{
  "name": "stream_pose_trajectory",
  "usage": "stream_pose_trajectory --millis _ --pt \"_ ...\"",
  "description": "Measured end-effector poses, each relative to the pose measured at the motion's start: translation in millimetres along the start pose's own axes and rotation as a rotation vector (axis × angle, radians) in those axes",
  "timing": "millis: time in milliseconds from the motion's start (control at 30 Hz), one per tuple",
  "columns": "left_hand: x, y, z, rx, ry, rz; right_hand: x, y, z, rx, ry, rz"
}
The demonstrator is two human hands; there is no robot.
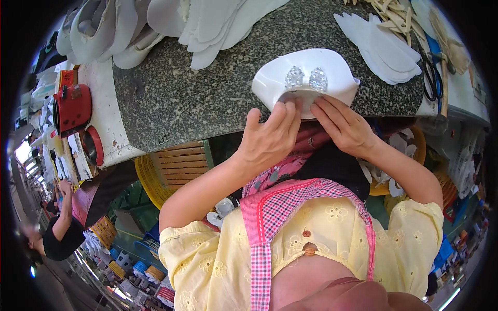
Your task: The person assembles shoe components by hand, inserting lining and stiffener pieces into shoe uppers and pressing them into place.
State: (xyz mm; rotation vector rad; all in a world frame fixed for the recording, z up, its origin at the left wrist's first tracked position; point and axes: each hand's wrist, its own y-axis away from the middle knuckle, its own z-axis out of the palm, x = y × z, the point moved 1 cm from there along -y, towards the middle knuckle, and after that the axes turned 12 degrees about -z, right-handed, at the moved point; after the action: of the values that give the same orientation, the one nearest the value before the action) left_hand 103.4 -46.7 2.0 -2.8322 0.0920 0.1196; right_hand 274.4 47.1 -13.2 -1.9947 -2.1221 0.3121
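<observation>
A white shoe upper [334, 67] with a glittering silver bow [318, 80] on its front stands at the near edge of the speckled stone tabletop [197, 98]. My left hand [273, 129] grips its lower near rim at the left, with the fingertips tucked against the inner edge. Beside it, my right hand [342, 124] pinches the same rim with its fingers pressed together. The thumbs and what lies under the fingertips are partly hidden.
White shoe uppers [93, 31] and flat white sole-shaped pieces [218, 28] lie along the far left. More white pieces [381, 52] and black scissors [429, 72] rest at right. A red container [72, 109] stands left. Below are yellow baskets [148, 184]; another person [67, 228] works at far left.
</observation>
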Motion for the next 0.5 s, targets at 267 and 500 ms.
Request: stream_pose_trajectory --millis 267,500 --pt "-5.3 -10.6 -1.0 -0.010 -0.027 0.029 -0.4 0.7 -4.7 -0.104 0.046 0.022" --pt "-16.5 -21.7 3.5 -0.003 0.109 0.009 -0.6 -8.4 2.2 -0.055 0.039 0.094"
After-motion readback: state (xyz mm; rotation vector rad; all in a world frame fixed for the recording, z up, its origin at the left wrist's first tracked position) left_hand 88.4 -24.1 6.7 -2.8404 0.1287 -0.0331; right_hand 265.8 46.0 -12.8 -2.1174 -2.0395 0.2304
